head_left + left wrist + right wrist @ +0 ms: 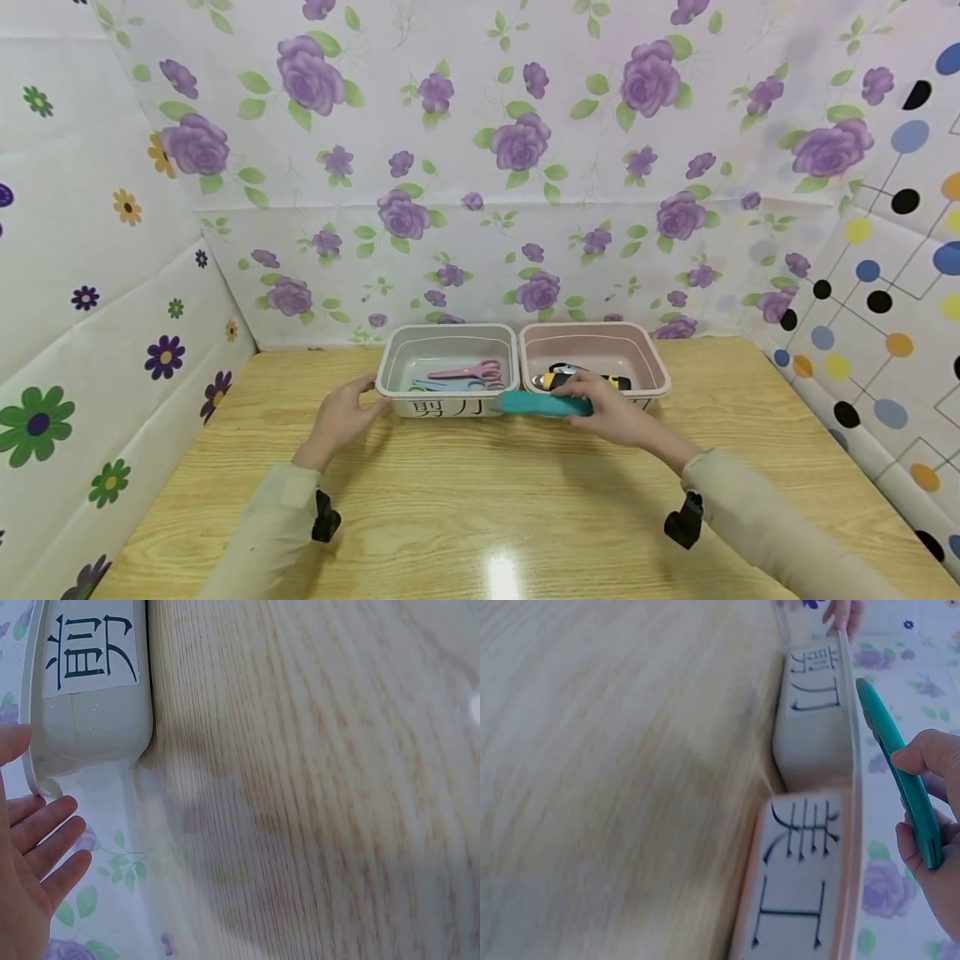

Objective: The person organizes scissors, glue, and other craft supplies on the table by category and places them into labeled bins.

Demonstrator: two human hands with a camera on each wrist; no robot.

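Note:
My right hand (609, 415) grips a teal utility knife (543, 404) by its right end, in front of the two bins. In the right wrist view the knife (900, 769) slants past the bin rims, pinched between thumb and fingers. At the left end of the grey bin (401, 407), my left hand (342, 421) touches the rim with relaxed fingers; the left wrist view shows them spread beside the corner. Inside that bin lie pink scissors (468, 371) and blue scissors (448, 385). Yellow-and-black utility knives (621, 382) lie in the pink bin (656, 377), partly hidden by the right hand.
Both bins stand side by side at the back of the wooden table (465, 492), with black characters on white front labels. Behind them rises a flowered cloth (465, 167). Patterned cloths also hang at left and right.

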